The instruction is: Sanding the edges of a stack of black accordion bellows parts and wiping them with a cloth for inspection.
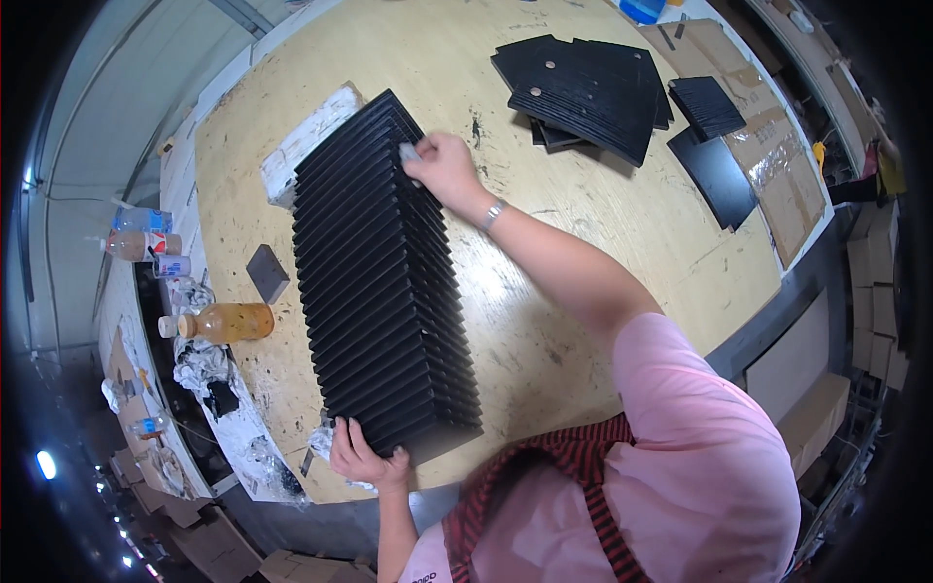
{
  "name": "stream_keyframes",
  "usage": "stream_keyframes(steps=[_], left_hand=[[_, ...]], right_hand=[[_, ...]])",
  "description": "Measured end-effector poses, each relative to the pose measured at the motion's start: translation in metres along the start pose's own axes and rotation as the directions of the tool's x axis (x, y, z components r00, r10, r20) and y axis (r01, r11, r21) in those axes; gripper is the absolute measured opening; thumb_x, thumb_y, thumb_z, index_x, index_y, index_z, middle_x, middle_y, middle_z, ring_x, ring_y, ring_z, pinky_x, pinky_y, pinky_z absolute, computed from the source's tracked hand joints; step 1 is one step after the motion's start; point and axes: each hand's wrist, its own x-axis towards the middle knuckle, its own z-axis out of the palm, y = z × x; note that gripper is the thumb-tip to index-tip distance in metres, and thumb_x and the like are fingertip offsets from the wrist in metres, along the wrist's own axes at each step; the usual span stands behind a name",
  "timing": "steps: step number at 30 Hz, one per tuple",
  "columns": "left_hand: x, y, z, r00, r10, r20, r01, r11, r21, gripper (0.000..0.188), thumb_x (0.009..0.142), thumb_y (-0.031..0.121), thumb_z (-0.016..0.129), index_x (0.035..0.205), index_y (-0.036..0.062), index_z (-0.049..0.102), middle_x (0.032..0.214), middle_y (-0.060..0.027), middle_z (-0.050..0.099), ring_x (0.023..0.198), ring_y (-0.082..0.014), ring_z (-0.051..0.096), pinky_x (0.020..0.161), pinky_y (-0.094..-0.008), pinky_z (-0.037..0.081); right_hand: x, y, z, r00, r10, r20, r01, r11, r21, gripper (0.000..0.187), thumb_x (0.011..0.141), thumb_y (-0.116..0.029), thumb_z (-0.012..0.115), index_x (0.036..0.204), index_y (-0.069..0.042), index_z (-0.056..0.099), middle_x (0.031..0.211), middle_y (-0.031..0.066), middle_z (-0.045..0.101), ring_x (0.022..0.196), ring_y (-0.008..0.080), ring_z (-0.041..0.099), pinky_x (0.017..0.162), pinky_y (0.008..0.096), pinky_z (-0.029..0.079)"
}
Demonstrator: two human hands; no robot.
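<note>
A long stack of black panels [364,291] lies on the table in front of me, their edges showing as slanting ridges. My left hand [369,459] is closed on its near left corner, fingers on the side and thumb against the near end. At the far right part of the stack, my right hand [445,175] pinches a small whitish wad [410,154] and presses it to the panel edges. The wad is mostly hidden by the fingers, so I cannot tell its material. A white-smeared block [309,144] sits against the far left side of the stack.
More black panels [588,92] lie at the far right of the wooden table [544,340], with smaller ones [714,180] by a flat cardboard sheet [777,165]. On the left are a dark small block [267,274], an amber bottle [233,323] and other bottles [141,245].
</note>
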Motion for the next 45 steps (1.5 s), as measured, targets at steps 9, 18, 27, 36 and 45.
stream_keyframes(steps=[9,18,27,36,45], left_hand=[[-0.002,0.0,-0.001,1.0,-0.001,-0.002,0.001,1.0,0.023,0.082,0.094,0.069,0.033,0.126,-0.0001,0.063,0.133,-0.0195,0.061,0.115,-0.0371,0.057,0.097,-0.0474,0.039],[0.0,0.001,0.0,1.0,0.009,-0.012,-0.009,1.0,0.01,0.082,0.094,0.069,0.033,0.126,0.0001,0.063,0.132,-0.0201,0.061,0.114,-0.0371,0.057,0.097,-0.0472,0.04],[0.002,0.003,-0.002,1.0,0.012,0.004,-0.012,1.0,0.006,0.083,0.094,0.07,0.034,0.13,-0.0004,0.06,0.134,-0.0209,0.06,0.119,-0.0391,0.056,0.1,-0.0489,0.039],[0.002,0.004,-0.004,1.0,0.005,-0.006,-0.005,1.0,0.006,0.081,0.094,0.069,0.034,0.127,0.0001,0.062,0.133,-0.0205,0.061,0.115,-0.0377,0.056,0.097,-0.0473,0.039],[-0.003,0.0,-0.002,0.999,-0.028,0.03,0.029,1.0,-0.011,0.086,0.093,0.072,0.034,0.13,-0.0011,0.06,0.135,-0.0213,0.059,0.12,-0.0392,0.054,0.102,-0.0488,0.038]], right_hand=[[-0.008,-0.04,-0.002,0.996,0.001,0.088,-0.013,0.991,0.135,0.021,0.087,-0.014,0.075,0.083,0.003,0.063,0.066,0.0039,0.063,0.065,0.0109,0.062,0.062,0.0272,0.05],[-0.045,-0.019,-0.021,0.978,-0.071,0.197,0.061,0.996,0.059,0.02,0.078,-0.013,0.079,0.089,0.0,0.068,0.074,0.006,0.065,0.071,0.0123,0.062,0.065,0.0275,0.049],[-0.068,-0.017,-0.044,0.953,-0.165,0.254,0.219,0.955,-0.2,0.02,0.072,-0.011,0.075,0.089,-0.005,0.067,0.088,0.0117,0.069,0.081,0.0303,0.067,0.074,0.0388,0.052],[-0.034,-0.033,-0.052,0.966,0.104,0.235,-0.095,0.994,-0.048,0.033,0.091,-0.031,0.073,0.083,0.0,0.064,0.066,0.0076,0.065,0.057,0.0132,0.062,0.057,0.0291,0.049],[0.016,-0.006,-0.008,1.0,0.016,-0.024,-0.021,0.972,-0.234,0.03,0.074,-0.021,0.079,0.087,0.002,0.065,0.078,0.018,0.069,0.075,0.0259,0.069,0.07,0.0356,0.054]])
